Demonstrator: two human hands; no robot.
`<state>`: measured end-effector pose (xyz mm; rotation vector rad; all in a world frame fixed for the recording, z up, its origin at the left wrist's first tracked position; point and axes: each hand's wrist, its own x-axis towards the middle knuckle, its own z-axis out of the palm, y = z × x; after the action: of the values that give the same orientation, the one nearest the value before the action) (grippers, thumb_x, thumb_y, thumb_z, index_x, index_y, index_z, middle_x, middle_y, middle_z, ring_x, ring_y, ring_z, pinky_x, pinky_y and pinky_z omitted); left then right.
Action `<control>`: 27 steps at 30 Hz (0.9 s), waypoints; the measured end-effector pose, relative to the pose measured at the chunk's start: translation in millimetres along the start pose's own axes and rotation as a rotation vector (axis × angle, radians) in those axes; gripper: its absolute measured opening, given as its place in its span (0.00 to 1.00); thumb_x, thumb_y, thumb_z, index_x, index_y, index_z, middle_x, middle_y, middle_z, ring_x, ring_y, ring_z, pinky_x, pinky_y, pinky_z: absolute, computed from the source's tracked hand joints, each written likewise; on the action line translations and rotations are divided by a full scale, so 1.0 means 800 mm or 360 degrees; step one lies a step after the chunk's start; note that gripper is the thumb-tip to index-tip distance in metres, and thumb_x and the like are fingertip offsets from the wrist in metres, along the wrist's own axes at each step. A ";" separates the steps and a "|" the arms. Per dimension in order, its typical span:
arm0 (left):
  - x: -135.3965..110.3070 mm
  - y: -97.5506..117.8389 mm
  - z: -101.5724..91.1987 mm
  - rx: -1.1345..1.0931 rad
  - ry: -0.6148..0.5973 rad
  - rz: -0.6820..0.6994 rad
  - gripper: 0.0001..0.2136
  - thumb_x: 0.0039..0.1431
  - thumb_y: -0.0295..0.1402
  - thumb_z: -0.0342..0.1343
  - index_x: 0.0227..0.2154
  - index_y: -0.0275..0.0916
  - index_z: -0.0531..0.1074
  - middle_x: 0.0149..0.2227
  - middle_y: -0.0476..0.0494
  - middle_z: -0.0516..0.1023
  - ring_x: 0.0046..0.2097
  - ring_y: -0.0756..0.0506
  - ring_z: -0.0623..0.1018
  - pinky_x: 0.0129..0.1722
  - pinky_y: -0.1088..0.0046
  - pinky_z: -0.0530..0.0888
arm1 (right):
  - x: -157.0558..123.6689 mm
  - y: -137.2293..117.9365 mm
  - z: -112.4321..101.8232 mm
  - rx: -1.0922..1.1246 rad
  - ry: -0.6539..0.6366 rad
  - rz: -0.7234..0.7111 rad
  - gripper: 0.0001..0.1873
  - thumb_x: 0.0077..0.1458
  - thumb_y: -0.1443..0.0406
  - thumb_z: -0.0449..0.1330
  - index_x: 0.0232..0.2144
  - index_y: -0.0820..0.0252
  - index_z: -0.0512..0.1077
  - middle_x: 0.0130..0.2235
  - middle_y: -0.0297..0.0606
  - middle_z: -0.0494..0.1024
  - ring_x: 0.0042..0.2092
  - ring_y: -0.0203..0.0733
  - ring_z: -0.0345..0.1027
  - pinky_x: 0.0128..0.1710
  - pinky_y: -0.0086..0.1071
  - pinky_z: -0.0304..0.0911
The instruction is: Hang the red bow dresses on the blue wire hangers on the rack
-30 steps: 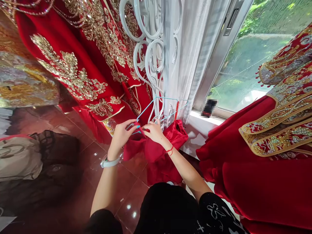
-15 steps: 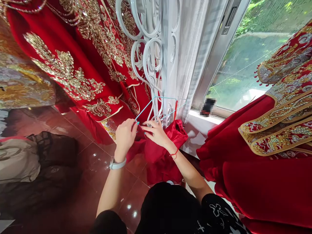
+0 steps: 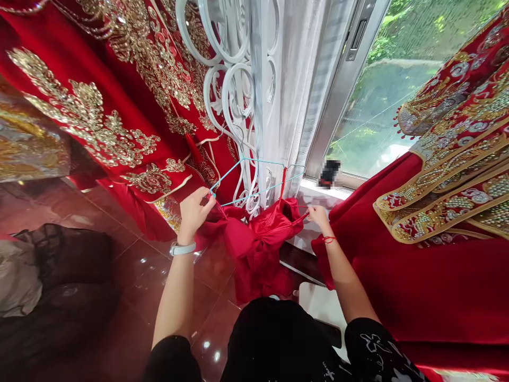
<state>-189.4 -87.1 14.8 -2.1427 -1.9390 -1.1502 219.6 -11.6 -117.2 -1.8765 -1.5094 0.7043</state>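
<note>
A light-blue wire hanger [image 3: 256,159] hangs from the white scrollwork rack, and a red satin dress [image 3: 260,233] hangs below it. One thin red strap [image 3: 283,183] loops over the hanger's right part. At the hanger's left corner, my left hand [image 3: 194,212] is closed on red fabric of the dress; whether it also grips the wire is hidden by the fingers. Out to the right, my right hand [image 3: 318,216] pinches the dress's top edge or a strap there, pulling it sideways, apart from the hanger.
White metal scrollwork [image 3: 238,90] stands in front of me beside a sliding window [image 3: 369,106]. Red gowns with gold embroidery [image 3: 91,127] hang at left, and a beaded red garment [image 3: 445,180] at right. Dark fabric [image 3: 75,265] lies on the tiled floor. A white stool [image 3: 318,302] stands near my body.
My right hand has moved from beside the left hand out to the right, now pinching the dress's right side. My left hand stays near the hanger's left corner. The view has shifted slightly.
</note>
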 end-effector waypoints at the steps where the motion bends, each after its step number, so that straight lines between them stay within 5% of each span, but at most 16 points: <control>1: 0.001 -0.001 0.001 -0.0013 0.0003 -0.0002 0.08 0.61 0.35 0.52 0.26 0.42 0.65 0.30 0.48 0.72 0.33 0.47 0.70 0.33 0.72 0.62 | 0.005 -0.003 -0.013 0.0101 -0.0029 -0.0011 0.12 0.57 0.65 0.55 0.21 0.56 0.69 0.26 0.42 0.79 0.33 0.42 0.78 0.37 0.34 0.73; 5: 0.004 -0.003 0.005 -0.0065 -0.0009 0.0019 0.09 0.59 0.35 0.51 0.24 0.42 0.62 0.28 0.48 0.68 0.31 0.47 0.67 0.33 0.71 0.61 | 0.017 -0.024 -0.051 0.1121 -0.0137 -0.0185 0.09 0.53 0.58 0.64 0.29 0.56 0.75 0.37 0.46 0.85 0.43 0.47 0.81 0.49 0.44 0.77; 9: 0.006 -0.002 0.004 -0.0072 -0.0037 0.0074 0.10 0.59 0.35 0.51 0.23 0.42 0.59 0.27 0.49 0.66 0.32 0.47 0.67 0.33 0.72 0.61 | 0.020 -0.062 -0.057 0.1649 0.0152 -0.0389 0.20 0.36 0.56 0.76 0.32 0.57 0.81 0.39 0.41 0.86 0.46 0.49 0.81 0.56 0.48 0.74; 12: 0.007 -0.002 0.004 -0.0101 -0.0046 0.0114 0.10 0.60 0.33 0.50 0.23 0.42 0.59 0.27 0.49 0.66 0.32 0.47 0.67 0.35 0.72 0.63 | 0.026 -0.096 -0.060 0.1553 0.0242 -0.0518 0.22 0.36 0.52 0.77 0.31 0.58 0.82 0.35 0.39 0.86 0.44 0.48 0.82 0.54 0.46 0.75; 16: 0.007 -0.004 0.009 -0.0151 -0.0049 0.0119 0.11 0.60 0.33 0.50 0.23 0.42 0.57 0.27 0.49 0.64 0.32 0.47 0.66 0.34 0.71 0.63 | 0.036 -0.134 -0.083 0.1303 0.0069 -0.0707 0.22 0.41 0.48 0.74 0.30 0.59 0.84 0.31 0.38 0.86 0.38 0.47 0.81 0.44 0.42 0.78; 21: 0.005 -0.005 0.018 -0.0211 -0.0047 0.0152 0.11 0.60 0.33 0.50 0.23 0.42 0.56 0.26 0.50 0.62 0.31 0.48 0.64 0.34 0.71 0.63 | 0.038 -0.172 -0.113 0.0733 -0.0121 -0.1024 0.14 0.45 0.54 0.73 0.29 0.58 0.85 0.31 0.37 0.85 0.38 0.48 0.80 0.40 0.37 0.75; 27: 0.004 -0.006 0.025 -0.0249 0.0023 0.0127 0.12 0.60 0.33 0.50 0.23 0.42 0.55 0.26 0.51 0.60 0.30 0.48 0.63 0.33 0.71 0.61 | 0.035 -0.187 -0.108 0.0340 -0.0088 -0.1155 0.08 0.48 0.62 0.68 0.31 0.59 0.84 0.33 0.39 0.84 0.36 0.45 0.77 0.43 0.39 0.72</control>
<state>-183.7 -74.1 -0.2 -2.2565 -1.7955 -1.3395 192.2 26.9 51.1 -1.0379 -1.8944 0.5369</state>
